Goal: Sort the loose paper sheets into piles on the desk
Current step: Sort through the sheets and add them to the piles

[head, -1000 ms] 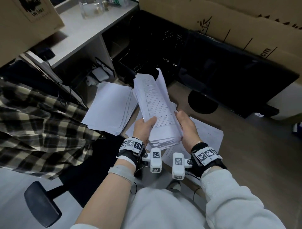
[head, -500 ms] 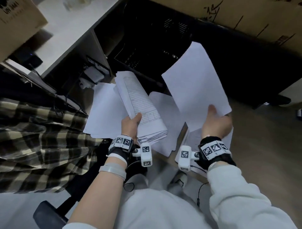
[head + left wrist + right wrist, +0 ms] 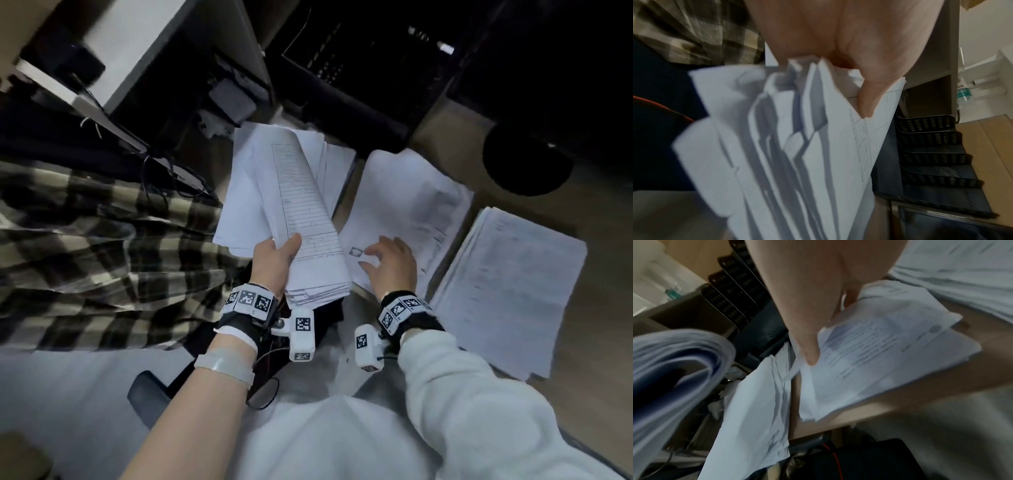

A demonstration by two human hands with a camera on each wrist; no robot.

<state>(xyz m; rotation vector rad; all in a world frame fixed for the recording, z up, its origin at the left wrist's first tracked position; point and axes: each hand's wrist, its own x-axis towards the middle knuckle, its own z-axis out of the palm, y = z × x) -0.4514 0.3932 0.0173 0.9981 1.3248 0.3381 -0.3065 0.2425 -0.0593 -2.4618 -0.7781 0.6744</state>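
Curled paper stack [image 3: 301, 219] in left hand [image 3: 274, 260]

Three piles of paper lie on the worktop [image 3: 452, 130], placed here by the middle pile [image 3: 407, 205]: one pile [image 3: 239, 192] to its left, hanging partly over the worktop's edge, and one pile [image 3: 513, 284] to its right. One more bundle of sheets [image 3: 305, 219] is held up off the worktop, left of the middle pile. Two hands show: the left hand [image 3: 274, 263] gripping that bundle, and the right hand [image 3: 390, 267] over the middle pile. One black tiered file tray [image 3: 931, 149] stands behind the middle pile.
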